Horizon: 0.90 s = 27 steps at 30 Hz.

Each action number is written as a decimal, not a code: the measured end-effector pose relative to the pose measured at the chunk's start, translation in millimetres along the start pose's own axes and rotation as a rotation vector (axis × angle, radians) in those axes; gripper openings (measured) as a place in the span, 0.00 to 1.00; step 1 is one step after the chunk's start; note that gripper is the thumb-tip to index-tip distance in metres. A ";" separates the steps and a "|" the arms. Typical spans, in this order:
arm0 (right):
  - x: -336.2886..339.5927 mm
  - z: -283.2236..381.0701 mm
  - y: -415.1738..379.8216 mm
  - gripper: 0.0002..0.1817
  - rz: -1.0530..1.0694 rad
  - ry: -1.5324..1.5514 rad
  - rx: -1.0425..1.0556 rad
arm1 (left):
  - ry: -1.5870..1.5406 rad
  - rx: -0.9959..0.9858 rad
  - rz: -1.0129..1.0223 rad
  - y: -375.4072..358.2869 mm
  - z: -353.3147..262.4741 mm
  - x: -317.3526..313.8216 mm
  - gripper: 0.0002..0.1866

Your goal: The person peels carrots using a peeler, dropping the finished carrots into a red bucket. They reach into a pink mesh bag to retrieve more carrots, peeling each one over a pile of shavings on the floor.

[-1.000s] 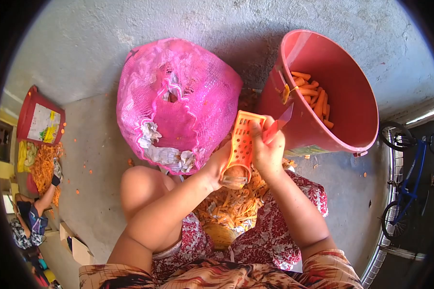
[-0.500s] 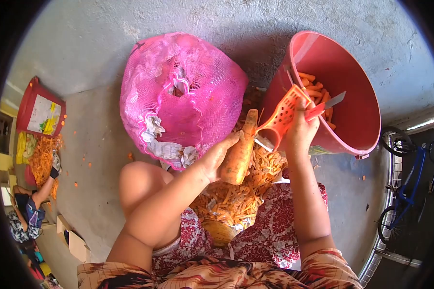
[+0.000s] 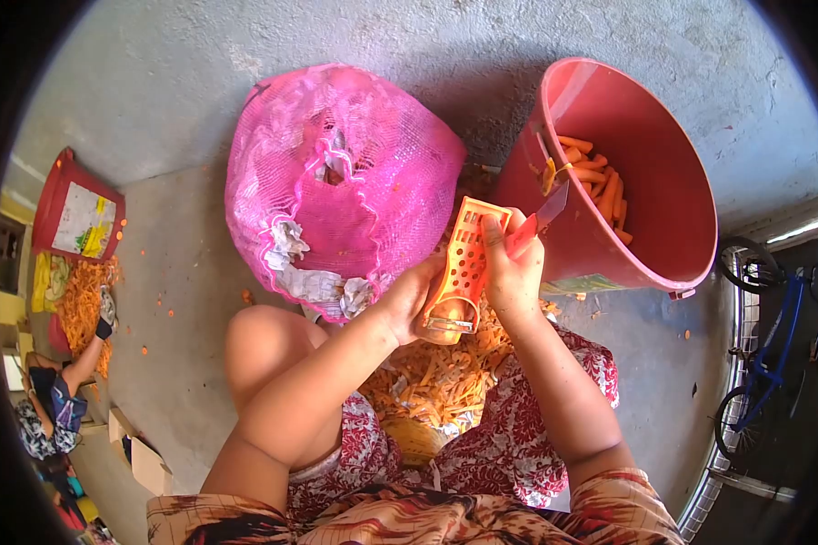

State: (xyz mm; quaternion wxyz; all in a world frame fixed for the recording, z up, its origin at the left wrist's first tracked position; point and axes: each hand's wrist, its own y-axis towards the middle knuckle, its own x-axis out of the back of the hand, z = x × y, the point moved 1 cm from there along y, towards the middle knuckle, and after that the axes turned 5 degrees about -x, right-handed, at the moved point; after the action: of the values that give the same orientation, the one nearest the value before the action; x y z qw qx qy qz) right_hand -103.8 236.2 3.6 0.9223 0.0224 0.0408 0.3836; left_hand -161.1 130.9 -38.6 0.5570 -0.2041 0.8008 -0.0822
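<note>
My left hand (image 3: 413,300) is closed around a thick carrot (image 3: 440,336), mostly covered by the orange peeler (image 3: 468,257) lying along it. My right hand (image 3: 516,280) grips the peeler, whose handle has round holes and whose metal blade is at the carrot's near end. The same hand also holds a knife (image 3: 522,238) by its red handle, blade pointing up and right. Beneath both hands lies a heap of carrot peelings (image 3: 436,386) between my legs. A small orange-brown scrap (image 3: 549,176) shows in front of the red bucket's rim.
The red bucket (image 3: 645,118) at right contains several peeled carrots (image 3: 609,191). A pink mesh sack (image 3: 409,173) with paper inside stands at left. Far left are another person (image 3: 64,391), more peelings (image 3: 82,300) and a red tub (image 3: 77,209). A blue bicycle (image 3: 773,354) is at right.
My right hand has moved left and down, bringing the peeler from beside the carrot's upper end to over its near end. The scrap by the bucket has appeared. My left hand keeps its hold.
</note>
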 end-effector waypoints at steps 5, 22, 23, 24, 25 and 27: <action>0.6 -1.8 -2.9 0.08 -0.019 -0.153 0.046 | 0.066 -0.038 -0.048 0.5 5.4 1.3 0.18; 34.7 0.8 35.8 0.11 -0.392 0.010 0.091 | 0.244 0.129 0.252 -14.1 -9.9 -12.5 0.21; 35.8 3.4 35.9 0.11 -0.414 -0.050 0.106 | 0.269 0.132 0.258 -14.5 -11.8 -11.5 0.21; 37.6 4.0 36.7 0.10 -0.426 -0.047 0.119 | 0.295 0.139 0.263 -15.3 -14.1 -8.7 0.21; 39.6 3.3 37.7 0.09 -0.442 -0.044 0.129 | 0.321 0.150 0.267 -17.5 -16.6 -6.4 0.21; 53.8 -1.3 46.1 0.10 -0.498 0.025 0.114 | 0.439 0.166 0.309 -24.6 -21.1 -3.9 0.21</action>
State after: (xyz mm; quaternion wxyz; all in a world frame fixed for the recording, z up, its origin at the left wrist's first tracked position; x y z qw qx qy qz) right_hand -98.7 306.9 2.6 0.9850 0.0587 0.0781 0.1420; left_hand -173.8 108.3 -18.7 0.3909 -0.0106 0.9144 -0.1042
